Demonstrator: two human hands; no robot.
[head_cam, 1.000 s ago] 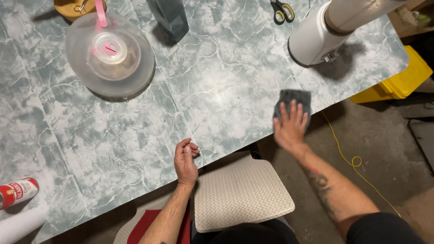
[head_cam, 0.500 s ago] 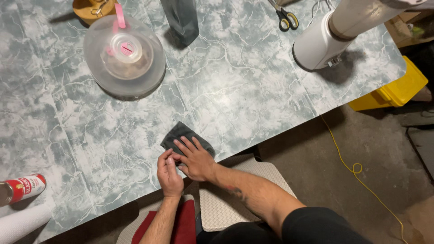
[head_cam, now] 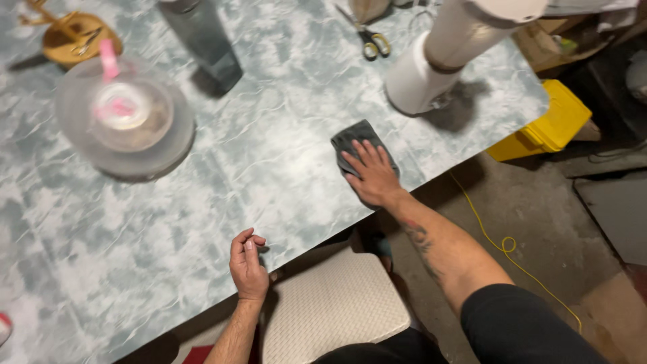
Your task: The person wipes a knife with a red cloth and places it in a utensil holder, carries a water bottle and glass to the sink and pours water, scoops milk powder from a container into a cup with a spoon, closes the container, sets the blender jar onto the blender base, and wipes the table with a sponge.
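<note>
On the marbled table (head_cam: 202, 195), right hand (head_cam: 372, 176) presses grey cloth (head_cam: 352, 137).

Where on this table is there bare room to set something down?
Bare: the table between the clear dome, the left hand and the grey cloth under the right hand. Crowded: the far edge, with dark bottle, scissors and white cylinder.
</note>
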